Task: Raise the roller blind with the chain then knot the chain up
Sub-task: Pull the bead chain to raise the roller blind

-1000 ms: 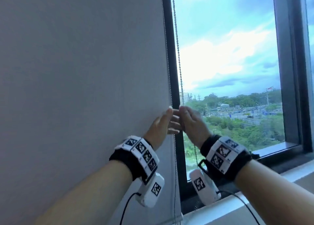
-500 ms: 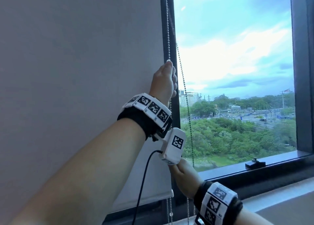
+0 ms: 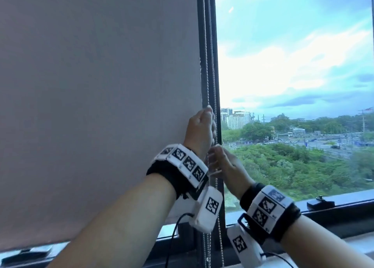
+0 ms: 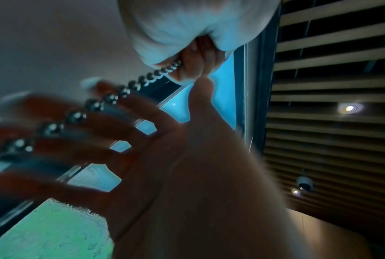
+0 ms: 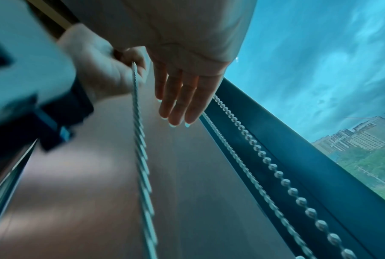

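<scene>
Head view, one entry: roller blind [image 3: 97,106], grey fabric, filled the left and centre of the frame, its bottom edge low at the lower left, so we judged the raising barely begun. Beside it, against the dark window frame [image 3: 213,45], hung the bead chain [image 3: 207,75], two strands running from the top of the picture to the bottom edge.

We had our left hand [image 3: 200,130] at mid-frame, fingers curled round one strand of the chain. Our right hand [image 3: 226,166] sat just below and to the right of it, fingers straight and spread beside the strands, clamped on nothing. In the right wrist view those fingers [image 5: 178,98] showed extended, next to the chain but not closed round it.

Handling, as we judged it: the chain was light, limp and smooth-beaded, liable to slide through a loose fist, so a pinch between beads would have held better than a palm wrap. One strand only should be taken; which one lifts the blind we could not tell. For the knot, the slack hanging at the bottom of the frame looked the place to gather.
</scene>
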